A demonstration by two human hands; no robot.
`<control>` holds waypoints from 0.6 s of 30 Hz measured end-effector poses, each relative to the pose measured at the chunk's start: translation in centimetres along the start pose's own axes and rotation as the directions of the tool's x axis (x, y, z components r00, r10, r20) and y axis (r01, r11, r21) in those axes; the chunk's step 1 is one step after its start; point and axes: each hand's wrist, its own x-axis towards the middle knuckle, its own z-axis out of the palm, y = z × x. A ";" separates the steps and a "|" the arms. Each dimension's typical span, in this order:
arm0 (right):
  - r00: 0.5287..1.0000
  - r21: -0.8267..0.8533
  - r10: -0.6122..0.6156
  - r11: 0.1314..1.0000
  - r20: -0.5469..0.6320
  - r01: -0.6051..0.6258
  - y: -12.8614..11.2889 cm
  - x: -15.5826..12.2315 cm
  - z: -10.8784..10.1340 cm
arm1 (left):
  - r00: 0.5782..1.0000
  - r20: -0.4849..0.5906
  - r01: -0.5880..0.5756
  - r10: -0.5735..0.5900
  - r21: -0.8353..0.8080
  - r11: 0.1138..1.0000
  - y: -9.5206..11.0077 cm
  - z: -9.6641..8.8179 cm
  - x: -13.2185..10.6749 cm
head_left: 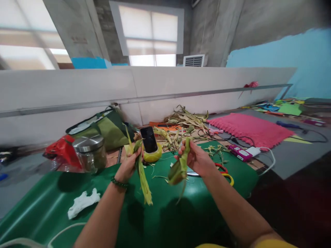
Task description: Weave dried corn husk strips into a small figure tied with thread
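My left hand (pixel 129 165) is closed round a long yellow-green leaf strip (pixel 143 179) that hangs down over the green mat (pixel 51 199). A dark bead bracelet (pixel 119 182) sits on that wrist. My right hand (pixel 197 158) grips a folded green leaf piece (pixel 179 168), held upright with its lower end dangling. Both hands hover above the mat, a short way apart. Between and behind them a black phone (pixel 149 138) leans on a yellow stand (pixel 153 155).
A glass jar with a metal lid (pixel 90 151), a red bag (pixel 60 150) and a green bag (pixel 108 127) stand at left. A white crumpled tissue (pixel 82 203) lies on the mat. Dry leaf scraps (pixel 186 120) pile up behind; a pink mat (pixel 248 127), scissors (pixel 224 172) and cables lie right.
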 end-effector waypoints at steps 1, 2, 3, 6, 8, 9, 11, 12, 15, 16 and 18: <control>0.999 0.006 0.038 0.999 -0.016 -0.038 0.1 -0.1 -0.3 | 0.995 0.101 0.018 -0.022 0.036 0.999 -0.5 -0.1 0.2; 0.997 -0.009 0.073 0.997 -0.029 -0.074 0.2 -0.2 -0.7 | 0.994 0.107 0.012 -0.016 0.040 0.999 -1.0 -0.3 0.3; 0.995 -0.043 0.092 0.995 -0.037 -0.094 0.3 -0.3 -1.0 | 0.994 0.109 -0.008 0.004 0.040 0.999 -1.4 -0.5 0.5; 0.992 -0.130 0.112 0.984 -0.064 -0.120 0.4 -0.4 -1.5 | 0.963 0.260 -0.085 0.065 0.069 0.994 -2.1 -1.0 1.0; 0.988 -0.181 0.138 0.972 -0.064 -0.148 0.4 -0.6 -1.4 | 0.964 0.262 -0.079 0.045 0.120 0.990 -2.2 -1.0 1.2; 0.986 -0.203 0.155 0.965 -0.057 -0.164 0.4 -0.8 -1.3 | 0.965 0.258 -0.074 0.039 0.127 0.989 -2.1 -1.0 1.2; 0.981 -0.243 0.189 0.951 -0.040 -0.193 0.0 -1.5 -1.2 | 0.966 0.256 -0.066 0.035 0.113 0.991 -2.1 -0.9 1.2; 0.979 -0.256 0.201 0.945 -0.036 -0.204 -0.3 -1.9 -1.3 | 0.966 0.258 -0.056 0.028 0.100 0.993 -2.1 -0.9 1.2; 0.979 -0.251 0.199 0.947 -0.030 -0.201 -1.5 -2.8 -2.0 | 0.979 0.201 0.006 -0.016 0.050 0.999 -1.9 -0.7 1.1; 0.983 -0.239 0.183 0.953 -0.029 -0.185 -1.9 -3.1 -2.3 | 0.991 0.134 0.014 -0.017 0.020 1.000 -1.8 -0.7 1.0; 0.991 -0.230 0.111 0.965 -0.076 -0.126 -2.7 -3.4 -2.8 | 0.994 0.040 0.097 -0.097 0.013 0.995 -1.5 -0.6 0.8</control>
